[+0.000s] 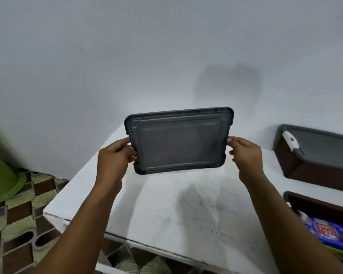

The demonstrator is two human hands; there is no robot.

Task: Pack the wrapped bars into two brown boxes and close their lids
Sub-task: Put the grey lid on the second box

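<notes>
— What are the hands doing?
— The left hand [115, 155] and right hand [246, 155] grip opposite short edges of a grey lid [178, 141], raised above the white table [166, 210].
— And the boxes?
— Right of the lid: a lidded brown box [313, 165], then an open brown box [315, 206] holding wrapped bars [329, 232].

Home, patterned floor tiles [18, 212], plain wall [107, 56]

White tabletop [166, 204] under my fingers, speckled w/ dark grit. Right of them: lidded brown box [313, 163], nearer open brown box [315, 206].
</notes>
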